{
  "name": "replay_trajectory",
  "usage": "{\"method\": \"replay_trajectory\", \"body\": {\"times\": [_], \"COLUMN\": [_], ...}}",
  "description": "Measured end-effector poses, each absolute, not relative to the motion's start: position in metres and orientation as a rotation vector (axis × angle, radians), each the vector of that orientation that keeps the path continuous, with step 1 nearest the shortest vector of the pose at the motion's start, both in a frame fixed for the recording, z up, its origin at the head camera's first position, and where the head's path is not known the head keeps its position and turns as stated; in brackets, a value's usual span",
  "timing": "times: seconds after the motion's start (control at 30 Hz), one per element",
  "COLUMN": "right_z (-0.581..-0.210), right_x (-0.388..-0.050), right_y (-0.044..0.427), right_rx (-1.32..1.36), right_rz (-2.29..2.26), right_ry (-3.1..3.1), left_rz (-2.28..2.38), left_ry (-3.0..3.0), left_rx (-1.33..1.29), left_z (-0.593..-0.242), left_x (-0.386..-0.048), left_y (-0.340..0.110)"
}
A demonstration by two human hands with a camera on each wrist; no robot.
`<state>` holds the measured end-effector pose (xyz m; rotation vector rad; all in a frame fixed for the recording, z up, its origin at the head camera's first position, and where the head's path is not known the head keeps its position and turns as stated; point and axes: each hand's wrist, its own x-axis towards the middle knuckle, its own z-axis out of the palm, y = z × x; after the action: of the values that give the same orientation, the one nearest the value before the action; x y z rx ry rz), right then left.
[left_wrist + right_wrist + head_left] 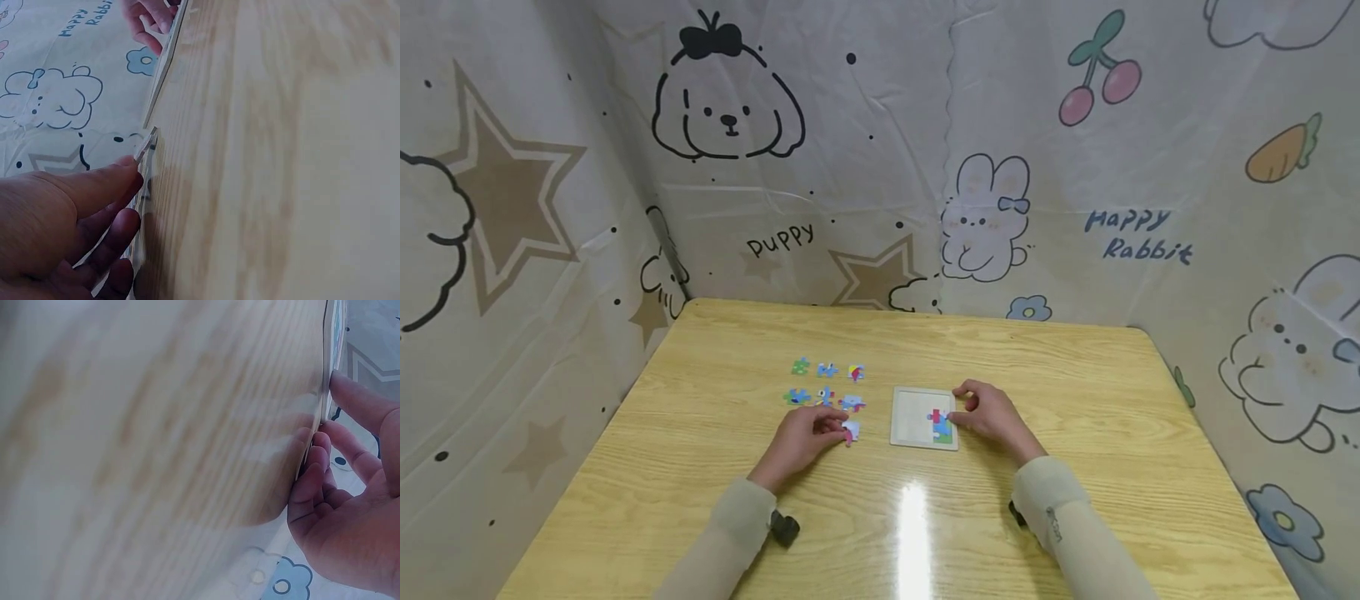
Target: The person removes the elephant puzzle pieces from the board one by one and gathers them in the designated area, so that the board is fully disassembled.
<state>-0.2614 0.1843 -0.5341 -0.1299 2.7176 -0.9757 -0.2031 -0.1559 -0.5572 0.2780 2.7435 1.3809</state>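
My left hand (801, 440) pinches a white and pink jigsaw piece (852, 432) between thumb and fingers, left of the puzzle board. In the left wrist view the jigsaw piece (147, 142) is tilted, with its near end at the thumb tip. The square wooden puzzle board (912, 443) lies flat on the table. Joined pieces (942, 427) in red, blue and green fill part of its right side. My right hand (996, 421) holds the board's right edge, thumb at the side near the pieces and index finger at the far corner; its other fingers are curled in the right wrist view.
Loose jigsaw pieces lie in two rows beyond my left hand, among them a green piece (801, 367), a yellow and red piece (855, 372) and a blue piece (852, 402). A printed curtain (865, 167) surrounds the far sides of the wooden table (1037, 358).
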Motion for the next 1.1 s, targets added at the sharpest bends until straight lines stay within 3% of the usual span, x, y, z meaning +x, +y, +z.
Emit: {"method": "replay_trajectory", "body": {"times": [1.1], "right_z": [-0.5354], "right_x": [-0.2621], "right_y": [0.1848], "right_rx": [-0.138], "right_rz": [-0.962], "right_ry": [2.731], "left_rz": [1.349], "left_ry": [2.776], "left_rx": [0.349], "left_z": [-0.56], "left_x": [-0.2014], "left_y": [-0.1623]}}
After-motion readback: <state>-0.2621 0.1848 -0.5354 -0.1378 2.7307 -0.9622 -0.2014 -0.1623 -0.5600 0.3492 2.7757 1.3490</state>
